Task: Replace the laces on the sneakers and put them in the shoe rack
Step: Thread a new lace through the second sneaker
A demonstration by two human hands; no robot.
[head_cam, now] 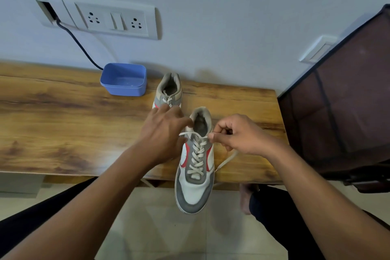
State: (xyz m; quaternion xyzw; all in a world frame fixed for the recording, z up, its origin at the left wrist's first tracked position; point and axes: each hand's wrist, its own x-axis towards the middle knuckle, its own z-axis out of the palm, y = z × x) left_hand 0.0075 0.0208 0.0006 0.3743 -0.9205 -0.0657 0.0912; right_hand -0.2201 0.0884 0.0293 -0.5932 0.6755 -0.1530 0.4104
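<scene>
A grey, white and red sneaker lies on the wooden table, its toe hanging over the front edge toward me. Its white lace is threaded up the eyelets. My right hand pinches the right lace end at the top eyelet, and the loose tail drops past my wrist onto the table. My left hand rests against the sneaker's left side by the collar, fingers spread, where the left lace end sticks out. A second, matching sneaker stands behind, partly hidden by my left hand.
An empty blue plastic tub sits at the table's back by the wall. A dark cable runs from a wall socket panel down behind it. A dark fabric-covered shoe rack stands to the right. My legs and tiled floor show below.
</scene>
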